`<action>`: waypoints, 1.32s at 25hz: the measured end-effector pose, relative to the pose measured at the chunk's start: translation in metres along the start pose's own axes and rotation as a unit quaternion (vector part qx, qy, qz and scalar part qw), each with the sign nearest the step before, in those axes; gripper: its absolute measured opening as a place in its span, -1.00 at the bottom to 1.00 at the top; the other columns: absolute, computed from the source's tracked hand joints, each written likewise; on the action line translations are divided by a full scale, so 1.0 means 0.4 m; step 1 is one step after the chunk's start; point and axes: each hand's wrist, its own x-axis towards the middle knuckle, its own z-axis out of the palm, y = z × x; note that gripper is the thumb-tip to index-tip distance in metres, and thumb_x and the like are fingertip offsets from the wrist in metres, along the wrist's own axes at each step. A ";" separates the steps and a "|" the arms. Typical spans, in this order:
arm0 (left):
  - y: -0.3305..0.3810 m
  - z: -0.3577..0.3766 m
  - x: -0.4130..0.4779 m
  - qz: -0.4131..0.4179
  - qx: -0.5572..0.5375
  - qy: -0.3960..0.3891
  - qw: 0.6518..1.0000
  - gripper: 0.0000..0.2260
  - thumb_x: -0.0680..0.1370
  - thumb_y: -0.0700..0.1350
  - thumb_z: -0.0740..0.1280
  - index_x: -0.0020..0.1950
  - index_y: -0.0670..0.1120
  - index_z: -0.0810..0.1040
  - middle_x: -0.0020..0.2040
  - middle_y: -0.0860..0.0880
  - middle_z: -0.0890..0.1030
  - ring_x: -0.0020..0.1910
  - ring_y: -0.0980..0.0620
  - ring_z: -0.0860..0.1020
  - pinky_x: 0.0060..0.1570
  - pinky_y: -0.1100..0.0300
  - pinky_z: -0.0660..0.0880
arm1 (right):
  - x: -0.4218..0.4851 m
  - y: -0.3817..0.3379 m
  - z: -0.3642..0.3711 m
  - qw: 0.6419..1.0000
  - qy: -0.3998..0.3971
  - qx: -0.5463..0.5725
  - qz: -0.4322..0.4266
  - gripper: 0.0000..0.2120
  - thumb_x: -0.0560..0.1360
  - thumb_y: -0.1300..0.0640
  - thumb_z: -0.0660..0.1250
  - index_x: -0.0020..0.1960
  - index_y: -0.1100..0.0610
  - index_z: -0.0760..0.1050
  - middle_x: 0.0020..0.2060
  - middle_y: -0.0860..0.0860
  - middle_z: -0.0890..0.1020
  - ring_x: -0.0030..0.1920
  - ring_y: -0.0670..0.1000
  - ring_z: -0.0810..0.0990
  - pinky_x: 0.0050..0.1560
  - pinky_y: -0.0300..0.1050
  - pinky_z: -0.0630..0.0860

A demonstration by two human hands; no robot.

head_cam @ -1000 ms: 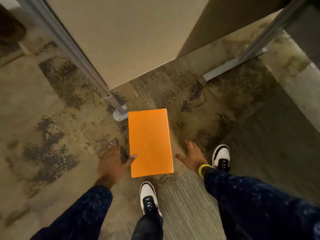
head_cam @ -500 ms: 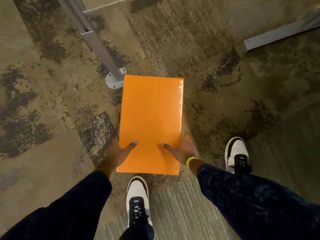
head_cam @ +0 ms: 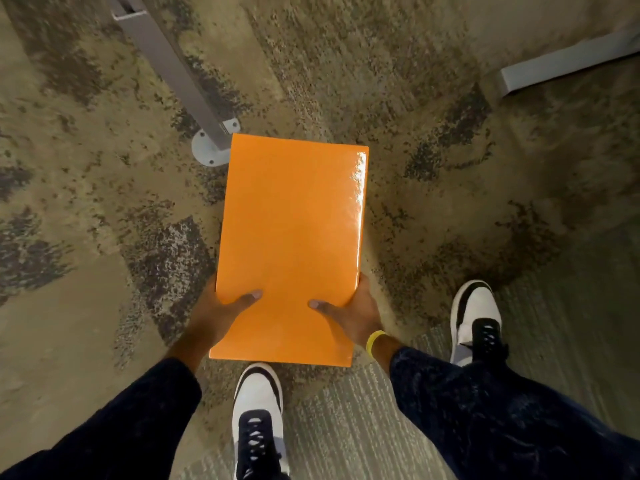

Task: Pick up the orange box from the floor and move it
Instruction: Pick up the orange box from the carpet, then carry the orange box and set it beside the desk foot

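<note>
Left hand (head_cam: 221,315) was clamped on the box (head_cam: 291,244) at its near left edge: thumb flat on the top face, fingers hidden beneath or along the side. Its dark sleeve (head_cam: 114,424) ran off to the lower left.

The box lay flat, long axis pointing away from the person, above mottled carpet (head_cam: 69,202). Its far left corner overlapped a grey post (head_cam: 173,64) and round foot plate (head_cam: 207,150); whether they touched could not be told. Whether the box sat on the floor or had just cleared it also could not be told, as no gap or shadow was readable.

Handling, judged:
- Top face glossy, with a glare streak down the right edge; likely slick, so a thumb pinch alone could slip.
- Edges straight, no sag past the hands; probably stiff card.
- Held at the near end only, so the far end would lever downward if heavy. Weight unknown.
- Better hold: hands further along the two long sides, fingers under.

A shoe (head_cam: 258,420) stood just below the box's near edge.

Right hand (head_cam: 353,315) mirrored the left on the near right edge, thumb on top, with a yellow band (head_cam: 374,341) at the wrist. The other shoe (head_cam: 476,320) stood well to the right.
</note>
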 end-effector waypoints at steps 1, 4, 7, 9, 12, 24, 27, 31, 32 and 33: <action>0.003 0.004 -0.003 0.001 0.000 0.005 1.000 -0.25 0.35 0.07 0.58 0.47 0.00 0.36 0.21 -0.03 0.54 0.12 -0.12 0.53 0.12 -0.11 0.49 | -0.001 0.000 0.000 1.000 0.000 -0.001 0.004 -0.02 0.15 -0.16 0.65 0.38 -0.06 0.16 0.17 -0.05 0.53 0.16 0.08 0.55 0.19 0.13 0.55; 0.004 0.016 -0.005 -0.004 0.000 0.023 1.000 -0.33 0.38 -0.05 0.58 0.42 -0.07 0.41 0.15 -0.08 0.56 0.08 -0.14 0.53 0.03 -0.03 0.45 | -0.002 -0.010 -0.010 1.000 -0.012 -0.010 0.010 -0.14 0.16 -0.16 0.64 0.23 -0.14 0.14 0.11 -0.07 0.51 0.11 0.05 0.55 0.12 0.04 0.56; 0.026 0.029 -0.024 -0.011 -0.004 0.017 1.000 -0.17 0.19 0.19 0.61 0.39 -0.02 0.43 0.17 -0.09 0.59 0.06 -0.14 0.57 0.05 -0.10 0.50 | -0.006 -0.015 -0.041 1.000 -0.017 -0.017 0.013 -0.14 0.16 -0.17 0.63 0.24 -0.11 0.16 0.17 -0.03 0.54 0.17 0.08 0.56 0.17 0.10 0.56; 0.055 0.048 -0.033 -0.004 0.003 0.015 1.000 -0.07 0.07 0.33 0.55 0.38 0.04 0.42 0.20 -0.09 0.60 0.08 -0.16 0.59 0.10 -0.20 0.53 | -0.010 -0.017 -0.080 1.000 -0.013 -0.011 0.016 -0.09 0.14 -0.19 0.63 0.30 -0.08 0.18 0.22 -0.01 0.54 0.21 0.11 0.55 0.20 0.15 0.54; 0.131 0.095 -0.036 0.014 0.028 0.000 1.000 -0.04 0.11 0.35 0.55 0.43 0.05 0.39 0.27 -0.10 0.58 0.13 -0.18 0.57 0.14 -0.22 0.51 | 0.000 -0.021 -0.165 1.000 0.000 0.020 0.012 -0.14 0.16 -0.16 0.64 0.25 -0.10 0.17 0.18 -0.03 0.52 0.23 0.10 0.53 0.21 0.14 0.53; 0.628 0.512 0.055 0.241 0.114 -0.170 0.949 -0.21 0.30 0.10 0.60 0.45 0.14 0.33 0.23 0.00 0.58 0.13 -0.07 0.58 0.15 -0.11 0.52 | 0.144 0.010 -0.646 0.957 0.191 0.211 -0.053 -0.48 0.25 0.17 0.65 0.13 0.11 0.53 -0.03 -0.01 0.68 -0.05 -0.03 0.66 -0.15 -0.23 0.57; 0.736 0.656 0.110 0.301 0.136 -0.213 0.920 -0.03 0.14 0.25 0.62 0.47 0.11 0.29 0.31 -0.01 0.56 0.23 -0.06 0.56 0.24 -0.14 0.51 | 0.196 0.050 -0.765 0.948 0.232 0.214 -0.042 -0.40 0.17 -0.04 0.68 0.12 0.03 0.54 -0.04 -0.06 0.69 0.00 0.01 0.69 -0.08 -0.06 0.62; 0.854 0.831 0.158 0.329 0.198 -0.233 0.893 0.06 0.20 0.20 0.62 0.57 0.08 0.14 0.45 -0.08 0.45 0.34 -0.16 0.47 0.31 -0.17 0.44 | 0.248 0.077 -0.913 0.942 0.244 0.228 -0.042 -0.54 0.26 -0.05 0.63 0.08 0.00 0.56 0.03 -0.03 0.68 -0.02 -0.03 0.67 0.02 0.01 0.60; 0.883 0.875 0.166 0.333 0.215 -0.233 0.888 0.03 0.26 0.13 0.62 0.58 0.09 0.11 0.47 -0.09 0.42 0.35 -0.18 0.45 0.31 -0.15 0.42 | 0.256 0.077 -0.944 0.944 0.238 0.227 -0.036 -0.55 0.23 -0.11 0.61 0.04 -0.04 0.57 0.07 -0.01 0.68 0.04 0.03 0.67 0.09 0.06 0.59; 0.910 0.914 0.181 0.332 0.225 -0.236 0.885 0.00 0.30 0.08 0.61 0.59 0.10 0.09 0.48 -0.08 0.40 0.35 -0.18 0.45 0.30 -0.13 0.41 | 0.273 0.086 -0.971 0.945 0.235 0.228 -0.027 -0.57 0.20 -0.16 0.60 -0.01 -0.09 0.56 0.07 -0.01 0.68 0.08 0.06 0.66 0.14 0.10 0.57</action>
